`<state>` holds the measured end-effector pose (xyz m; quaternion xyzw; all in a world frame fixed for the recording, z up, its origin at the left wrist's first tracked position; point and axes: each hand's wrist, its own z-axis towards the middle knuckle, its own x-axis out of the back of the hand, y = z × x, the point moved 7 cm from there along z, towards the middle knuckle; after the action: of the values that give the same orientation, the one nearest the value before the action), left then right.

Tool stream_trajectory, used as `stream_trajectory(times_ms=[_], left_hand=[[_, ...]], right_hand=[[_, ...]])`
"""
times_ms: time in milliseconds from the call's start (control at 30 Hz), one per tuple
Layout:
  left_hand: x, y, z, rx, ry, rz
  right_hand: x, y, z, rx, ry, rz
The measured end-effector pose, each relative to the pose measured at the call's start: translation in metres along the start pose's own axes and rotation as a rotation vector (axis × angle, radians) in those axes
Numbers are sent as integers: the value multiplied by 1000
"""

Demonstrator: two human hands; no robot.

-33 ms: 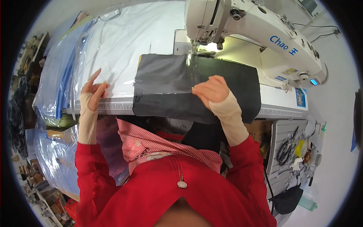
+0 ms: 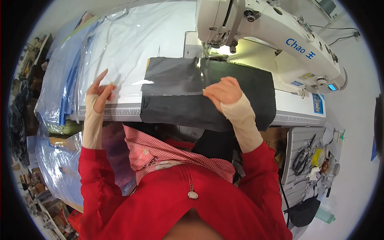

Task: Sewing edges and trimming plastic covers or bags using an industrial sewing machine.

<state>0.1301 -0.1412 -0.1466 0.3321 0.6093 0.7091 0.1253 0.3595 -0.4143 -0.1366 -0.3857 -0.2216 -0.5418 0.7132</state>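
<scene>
A clear plastic sheet (image 2: 182, 86) lies partly over a black piece of fabric (image 2: 244, 86), its glossy near edge crossing the fabric. My right hand (image 2: 225, 92) pinches this sheet at its edge above the fabric. On the left, my left hand (image 2: 100, 91) has its index finger stretched out, with thumb and another fingertip together at what looks like the sheet's other end; the film is hard to see there. Under the needle area of a white sewing machine (image 2: 276, 34) lies the fabric's far edge, while its near edge hangs over the table front.
A ruler strip (image 2: 124, 112) runs along the table's front edge. Clear and blue plastic film (image 2: 66, 92) drapes over the left side. At right, a grey tray (image 2: 294, 146) holds scissors (image 2: 303, 160) and small items. A green bottle (image 2: 326, 216) lies low on the right.
Both hands have shifted very slightly away from me. The sheet's glare has changed, and its near edge on the fabric has moved up a little.
</scene>
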Motion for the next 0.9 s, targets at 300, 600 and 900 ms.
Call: stream_trajectory(times_ms=[300,600,900], left_hand=[[-19,-14,82,-24,-20,-15],[-22,-31,114,-48,76,74],[-6,-16,96,-74,126,187]], right_hand=[[-12,41,18,-114,87,-89],[-10,37,21,-102,125,-50],[-9,33,22,-94,152,-41]])
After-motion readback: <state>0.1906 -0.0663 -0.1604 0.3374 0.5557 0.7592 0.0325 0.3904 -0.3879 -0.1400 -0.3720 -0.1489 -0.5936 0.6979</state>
